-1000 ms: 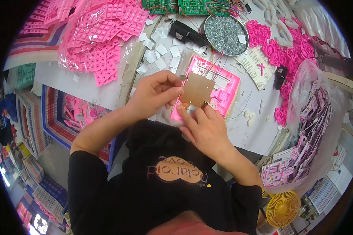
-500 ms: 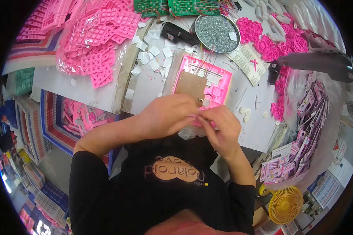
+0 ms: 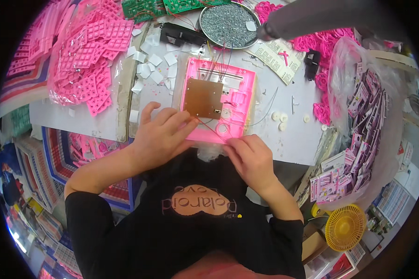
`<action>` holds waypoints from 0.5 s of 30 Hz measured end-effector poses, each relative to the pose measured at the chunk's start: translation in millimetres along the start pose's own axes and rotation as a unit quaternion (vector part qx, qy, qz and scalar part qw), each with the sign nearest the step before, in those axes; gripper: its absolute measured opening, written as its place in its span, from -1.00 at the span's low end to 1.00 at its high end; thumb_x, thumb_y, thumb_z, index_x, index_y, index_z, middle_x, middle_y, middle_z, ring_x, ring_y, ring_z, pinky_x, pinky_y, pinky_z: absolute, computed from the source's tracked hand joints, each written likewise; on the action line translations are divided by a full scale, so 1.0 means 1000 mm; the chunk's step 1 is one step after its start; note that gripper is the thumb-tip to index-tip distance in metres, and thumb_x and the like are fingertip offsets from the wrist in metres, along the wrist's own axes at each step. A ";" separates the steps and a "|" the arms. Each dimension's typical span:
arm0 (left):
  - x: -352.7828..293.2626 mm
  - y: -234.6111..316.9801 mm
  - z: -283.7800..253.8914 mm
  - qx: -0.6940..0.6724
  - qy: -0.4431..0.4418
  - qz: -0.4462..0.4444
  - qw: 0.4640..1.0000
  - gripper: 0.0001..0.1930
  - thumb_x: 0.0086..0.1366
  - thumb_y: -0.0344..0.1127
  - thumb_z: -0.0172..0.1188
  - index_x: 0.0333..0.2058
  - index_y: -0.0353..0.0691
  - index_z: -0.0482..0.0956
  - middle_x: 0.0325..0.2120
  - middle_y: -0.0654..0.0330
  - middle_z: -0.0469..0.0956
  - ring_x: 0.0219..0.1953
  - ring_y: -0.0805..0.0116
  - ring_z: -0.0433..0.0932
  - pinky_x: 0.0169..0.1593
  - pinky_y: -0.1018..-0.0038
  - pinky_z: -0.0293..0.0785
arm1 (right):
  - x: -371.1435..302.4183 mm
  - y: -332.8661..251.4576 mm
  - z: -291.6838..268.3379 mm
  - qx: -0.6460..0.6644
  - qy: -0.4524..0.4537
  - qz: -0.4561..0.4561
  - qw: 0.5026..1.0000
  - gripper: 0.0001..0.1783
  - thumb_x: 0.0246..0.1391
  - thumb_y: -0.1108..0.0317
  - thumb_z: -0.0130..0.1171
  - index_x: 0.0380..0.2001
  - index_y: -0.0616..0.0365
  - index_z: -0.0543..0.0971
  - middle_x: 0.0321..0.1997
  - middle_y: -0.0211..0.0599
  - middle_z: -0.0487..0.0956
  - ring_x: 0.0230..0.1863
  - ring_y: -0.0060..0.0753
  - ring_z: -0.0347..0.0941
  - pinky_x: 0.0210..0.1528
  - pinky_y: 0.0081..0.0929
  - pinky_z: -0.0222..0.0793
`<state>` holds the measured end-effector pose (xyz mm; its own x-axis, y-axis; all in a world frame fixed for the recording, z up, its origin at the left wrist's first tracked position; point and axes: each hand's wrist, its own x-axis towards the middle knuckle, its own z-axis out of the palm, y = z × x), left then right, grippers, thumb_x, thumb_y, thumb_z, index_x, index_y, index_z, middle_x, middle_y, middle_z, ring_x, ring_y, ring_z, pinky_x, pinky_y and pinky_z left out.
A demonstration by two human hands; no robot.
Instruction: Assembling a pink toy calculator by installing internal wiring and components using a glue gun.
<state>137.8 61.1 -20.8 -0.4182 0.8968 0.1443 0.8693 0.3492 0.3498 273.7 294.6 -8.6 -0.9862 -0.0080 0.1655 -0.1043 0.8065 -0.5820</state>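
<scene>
Fingers of your right hand (image 3: 252,159) pinch thin red wire (image 3: 212,130); left hand (image 3: 159,136) half-curls, grip unclear; the pink plastic casing's (image 3: 238,111) near side adjoins both.

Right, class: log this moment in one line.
left hand: near brown board | right hand: pinching thin wire | brown board: on pink casing

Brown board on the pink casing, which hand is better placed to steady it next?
Probably the left hand: its fingertips are close to the lower edge of the brown board. The right hand is farther off, at the near edge of the pink casing.
</scene>
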 end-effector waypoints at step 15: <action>0.008 0.012 -0.006 -0.060 0.000 -0.037 0.997 -0.53 0.04 -0.20 0.42 -0.02 -0.07 0.61 -0.14 0.29 0.49 -0.11 0.31 0.48 0.13 0.09 0.15 | -0.006 0.050 0.020 0.077 0.037 -0.097 0.992 -0.66 -0.16 0.34 0.51 -0.22 0.06 0.72 -0.62 -0.46 0.38 -0.60 -0.41 0.31 -0.60 -0.44 0.21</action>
<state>143.6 70.9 -9.3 -0.4804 0.8697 0.1130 0.7977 0.3798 0.4684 271.5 323.0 -54.1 -0.9340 -0.1060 0.3411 -0.3152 0.6938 -0.6476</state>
